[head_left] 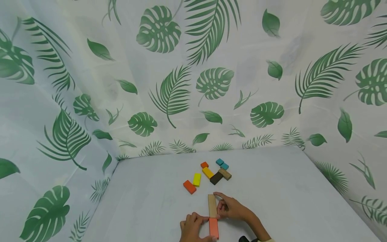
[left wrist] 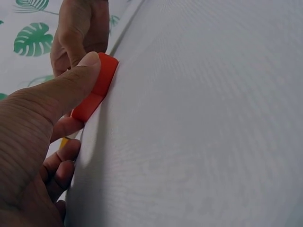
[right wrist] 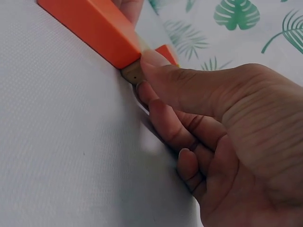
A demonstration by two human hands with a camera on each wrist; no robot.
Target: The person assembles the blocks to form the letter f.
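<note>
On the white table, a salmon-orange block (head_left: 213, 229) and a plain wooden block (head_left: 212, 205) lie end to end in one line, the wooden one farther away. My left hand (head_left: 190, 228) pinches the orange block lengthwise, its thumb at the near end and index finger by the joint. In the left wrist view, the thumb presses on the red-orange block end (left wrist: 105, 75). My right hand (head_left: 232, 207) grips the wooden block from the right, index finger at its far end and thumb near the joint. Most of this wooden block (right wrist: 132, 74) is hidden behind the thumb in the right wrist view.
Beyond the hands lie a red-orange block (head_left: 189, 187), a yellow block (head_left: 197, 180), an amber block (head_left: 207, 173) and a small orange block (head_left: 204, 165). Near them are a dark brown block (head_left: 216, 178), another wooden block (head_left: 225, 173) and two blue blocks (head_left: 219, 162). Leaf-print cloth (head_left: 211, 131) encloses the table.
</note>
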